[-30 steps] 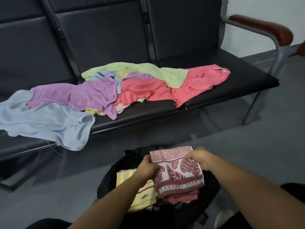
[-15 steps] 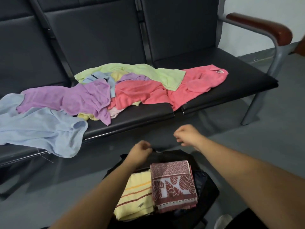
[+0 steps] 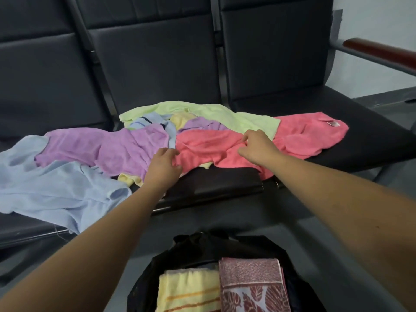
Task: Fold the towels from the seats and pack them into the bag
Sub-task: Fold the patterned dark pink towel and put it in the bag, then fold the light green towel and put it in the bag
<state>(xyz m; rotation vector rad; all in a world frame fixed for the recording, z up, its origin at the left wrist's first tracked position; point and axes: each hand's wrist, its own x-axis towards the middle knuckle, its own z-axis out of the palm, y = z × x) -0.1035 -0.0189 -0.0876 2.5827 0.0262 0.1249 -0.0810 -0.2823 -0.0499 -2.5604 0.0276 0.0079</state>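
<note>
Loose towels lie heaped across the black seats [image 3: 371,136]: a pink towel [image 3: 304,136], a purple one [image 3: 101,147], a light blue one [image 3: 56,192] and a pale green one [image 3: 225,115] at the back. My left hand [image 3: 163,165] grips the pink towel's left edge beside the purple towel. My right hand [image 3: 258,146] pinches a fold in the middle of the same towel. On the floor below stands the open black bag [image 3: 191,246], holding a folded yellow striped towel [image 3: 189,291] and a folded red leaf-patterned towel [image 3: 252,287] side by side.
The seat row has dark backrests and a metal armrest with a brown wooden pad [image 3: 378,52] at the far right. Grey floor [image 3: 315,221] runs between the seats and the bag. Smaller yellow and blue-striped cloths are partly buried in the pile.
Both hands let go of the red leaf towel in the bag, rose and reached forward to the seats. They now hold the pink towel. The view moved closer to the seats.
</note>
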